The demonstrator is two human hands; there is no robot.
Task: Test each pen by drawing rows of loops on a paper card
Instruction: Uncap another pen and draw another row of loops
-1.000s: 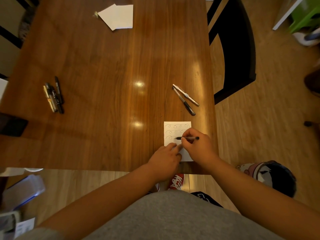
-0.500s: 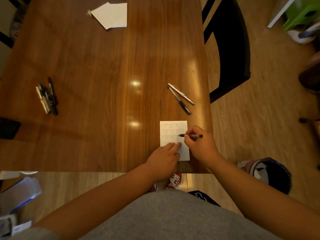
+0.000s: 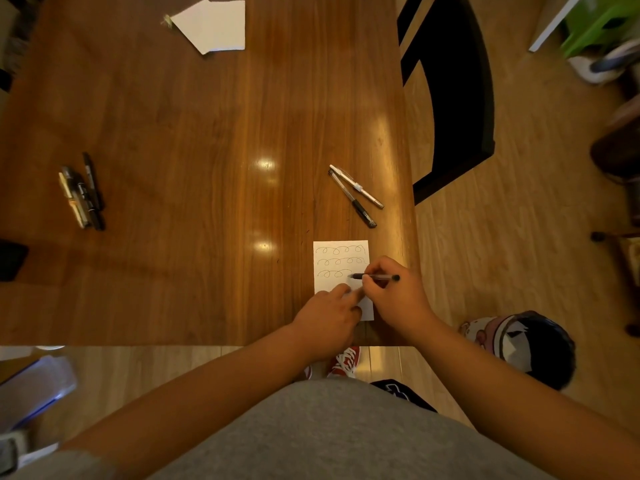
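A small white paper card [image 3: 332, 265] lies near the table's front right edge, with two full rows of loops and a partial third row. My right hand [image 3: 394, 299] grips a black pen [image 3: 375, 277] with its tip on the card at the end of the third row. My left hand [image 3: 327, 318] presses the card's lower part with straight fingers. Two pens [image 3: 356, 194] lie just beyond the card. Several dark pens [image 3: 83, 194] lie in a group at the left of the wooden table [image 3: 194, 168].
White folded paper [image 3: 213, 27] lies at the table's far edge. A dark object [image 3: 12, 261] sits at the left edge. A black chair [image 3: 453, 91] stands to the right of the table. A bag [image 3: 519, 344] lies on the floor at the right.
The pen tip has travelled along the third row, which has grown by loops. My left hand keeps pressing the card. The camera view has shifted slightly.
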